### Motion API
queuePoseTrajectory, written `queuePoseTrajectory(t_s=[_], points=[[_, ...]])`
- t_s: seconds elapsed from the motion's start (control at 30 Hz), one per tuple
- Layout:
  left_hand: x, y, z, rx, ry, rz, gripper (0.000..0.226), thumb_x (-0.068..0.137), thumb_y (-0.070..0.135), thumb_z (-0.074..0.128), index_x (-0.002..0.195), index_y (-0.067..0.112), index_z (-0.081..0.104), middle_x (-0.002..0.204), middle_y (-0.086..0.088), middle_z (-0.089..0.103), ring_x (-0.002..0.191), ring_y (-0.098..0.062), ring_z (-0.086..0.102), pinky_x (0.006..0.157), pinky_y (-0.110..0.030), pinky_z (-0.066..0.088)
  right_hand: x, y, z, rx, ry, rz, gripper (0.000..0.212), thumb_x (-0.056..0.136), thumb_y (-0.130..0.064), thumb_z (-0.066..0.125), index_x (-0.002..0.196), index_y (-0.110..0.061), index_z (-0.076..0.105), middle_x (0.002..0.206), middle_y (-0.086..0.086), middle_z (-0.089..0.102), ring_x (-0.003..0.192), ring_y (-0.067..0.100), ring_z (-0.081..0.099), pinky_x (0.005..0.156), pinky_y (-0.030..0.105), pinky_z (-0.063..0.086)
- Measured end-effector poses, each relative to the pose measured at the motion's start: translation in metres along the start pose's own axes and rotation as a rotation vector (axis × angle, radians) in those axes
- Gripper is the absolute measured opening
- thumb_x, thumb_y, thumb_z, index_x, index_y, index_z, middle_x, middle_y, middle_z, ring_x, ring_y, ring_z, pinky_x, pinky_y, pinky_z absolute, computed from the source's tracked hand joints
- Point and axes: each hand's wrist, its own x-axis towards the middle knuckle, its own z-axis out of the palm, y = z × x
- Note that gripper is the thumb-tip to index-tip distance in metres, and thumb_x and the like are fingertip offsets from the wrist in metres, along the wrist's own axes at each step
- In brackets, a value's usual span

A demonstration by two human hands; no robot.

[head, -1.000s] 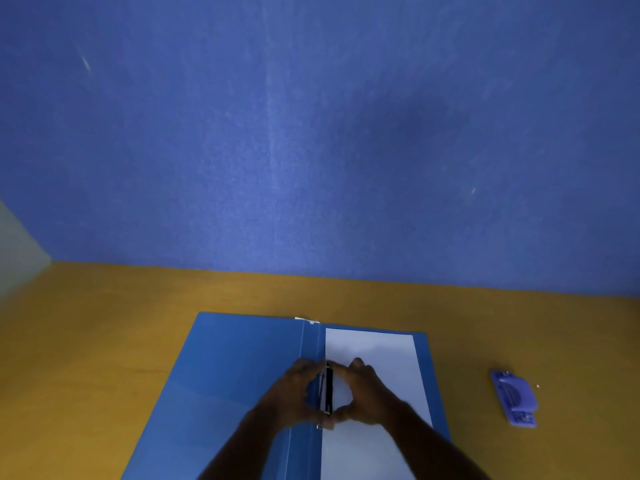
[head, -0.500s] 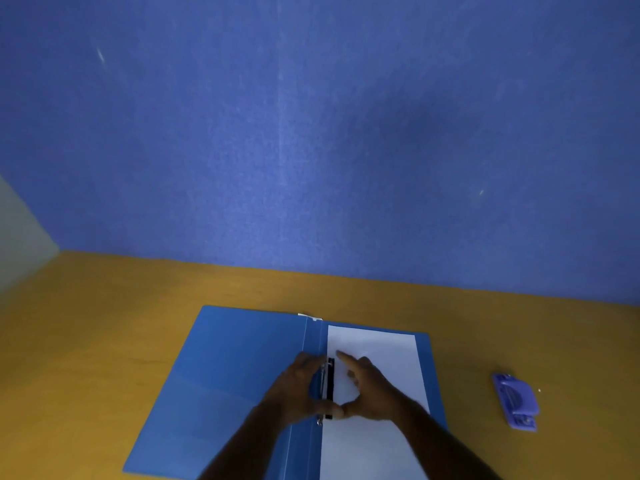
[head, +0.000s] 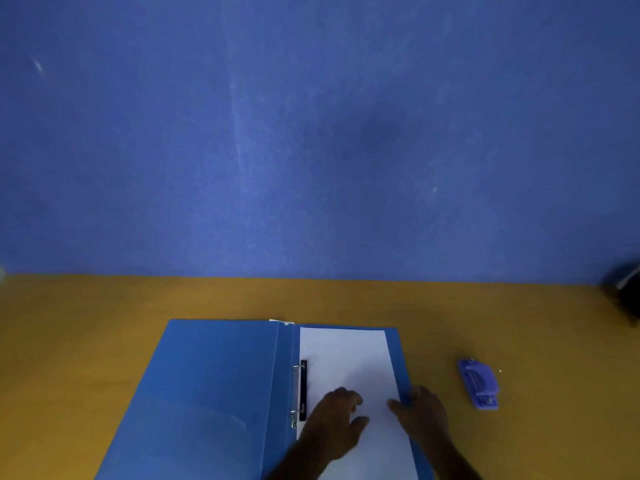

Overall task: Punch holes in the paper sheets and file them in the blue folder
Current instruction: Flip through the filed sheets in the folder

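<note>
2 bare hands lie on an open blue plastic folder (head: 214, 386) resting flat on a yellow-brown wooden tabletop (head: 86, 323), near its front edge. White paper sheets (head: 346, 358) lie on the folder's right-hand cover, their left margin threaded on a metal 2-prong fastener (head: 295, 393) beside the spine and held under a black plastic clamping strip (head: 303, 389). The left-hand cover lies spread open and bare, with a translucent pocket across its lower part. The left hand (head: 334, 420) rests on the lower middle of the sheets, just right of the black strip, its fingers loosely bent with the tips on the paper and holding nothing. The right hand (head: 420, 415) sits at the folder's right edge: its thumb lies on the paper's right margin while its fingers reach over the outer edge of the blue cover; whether they actually pinch that edge cannot be told. The 2 hands are apart, with bare paper between them. Well to the right of the folder, a small purple-blue plastic hole punch (head: 479, 382) stands alone on the tabletop. A dark blurred object (head: 623, 292) sits at the table's far right corner. Behind the table rises a plain blue wall (head: 311, 133) bearing a soft shadow.
</note>
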Motion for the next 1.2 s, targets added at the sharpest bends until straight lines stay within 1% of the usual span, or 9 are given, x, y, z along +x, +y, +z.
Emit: queuePoseTrajectory(t_s=[0.13,0.2,0.3,0.4,0.57,0.73,0.9,1.0,1.2], points=[[0.001,0.009,0.012,-0.088,-0.058,-0.077,0.068,0.084,0.072,0.044,0.127,0.020,0.059,0.122,-0.001,0.059,0.111,-0.013,0.056,0.093,-0.020,0.041,-0.007,-0.009,0.000,0.190,-0.104,0.024,0.039,0.077,-0.045,0.070,0.059,-0.012,0.060,0.067,0.005,0.062,0.069,0.022,0.062,0.065,0.028,0.038],[0.005,0.011,0.017,-0.172,-0.043,-0.123,0.096,0.067,0.090,0.028,0.124,0.021,0.061,0.119,-0.002,0.061,0.106,-0.011,0.060,0.091,-0.020,0.045,-0.008,-0.009,-0.003,0.315,-0.076,0.044,0.043,0.079,-0.035,0.074,0.050,-0.013,0.052,0.056,0.003,0.053,0.058,0.019,0.052,0.062,0.030,0.036],[0.010,0.021,0.016,-0.278,-0.031,-0.210,0.071,0.076,0.080,0.048,0.118,0.024,0.065,0.117,0.001,0.066,0.102,-0.010,0.062,0.093,-0.026,0.050,-0.014,-0.006,-0.008,0.450,-0.012,0.039,0.028,0.079,-0.023,0.075,0.060,-0.006,0.064,0.062,0.009,0.059,0.063,0.023,0.055,0.069,0.037,0.045],[0.016,0.030,0.017,-0.380,-0.018,-0.291,0.074,0.068,0.086,0.046,0.105,0.027,0.070,0.109,0.007,0.071,0.101,-0.011,0.065,0.093,-0.030,0.051,-0.021,-0.006,-0.009,0.502,0.071,-0.058,0.031,0.081,-0.013,0.072,0.052,-0.014,0.063,0.063,0.010,0.066,0.066,0.023,0.058,0.072,0.038,0.048],[0.017,0.042,0.013,-0.428,0.024,-0.353,0.048,0.082,0.068,0.050,0.090,0.028,0.075,0.101,0.002,0.074,0.097,-0.015,0.067,0.083,-0.032,0.048,-0.042,-0.012,-0.008,0.598,0.091,-0.272,0.057,0.086,-0.003,0.066,0.050,-0.047,0.064,0.060,-0.034,0.065,0.071,-0.011,0.063,0.069,0.007,0.044],[0.014,0.041,0.014,-0.587,0.099,-0.401,0.033,0.082,0.049,0.063,0.077,0.020,0.079,0.084,0.002,0.077,0.086,-0.013,0.070,0.081,-0.031,0.052,-0.043,-0.004,0.000,0.648,0.126,-0.321,0.066,0.084,0.002,0.066,0.051,-0.055,0.061,0.074,-0.022,0.064,0.079,-0.010,0.063,0.081,0.005,0.042],[0.013,0.044,0.017,-0.584,0.148,-0.445,0.026,0.080,0.039,0.062,0.077,0.022,0.081,0.079,0.003,0.077,0.080,-0.012,0.070,0.078,-0.031,0.053,-0.041,0.005,0.005,0.649,0.048,-0.402,0.035,0.072,-0.038,0.053,0.065,-0.071,0.062,0.072,-0.037,0.066,0.080,-0.017,0.062,0.075,0.004,0.044],[0.014,0.042,0.020,-0.586,0.198,-0.506,0.021,0.078,0.038,0.065,0.070,0.025,0.080,0.075,0.006,0.076,0.080,-0.014,0.069,0.079,-0.032,0.056,-0.036,0.009,0.004,0.636,-0.005,-0.366,0.044,0.072,-0.025,0.054,0.061,-0.067,0.064,0.082,-0.025,0.067,0.086,-0.013,0.063,0.082,0.006,0.045],[0.018,0.047,0.019,-0.634,0.242,-0.635,0.021,0.067,0.042,0.074,0.061,0.022,0.077,0.074,0.003,0.075,0.078,-0.018,0.068,0.080,-0.033,0.056,-0.039,0.008,-0.009,0.763,-0.164,-0.184,0.022,0.071,-0.016,0.055,0.082,-0.028,0.069,0.092,-0.002,0.068,0.090,0.018,0.063,0.090,0.040,0.053]])
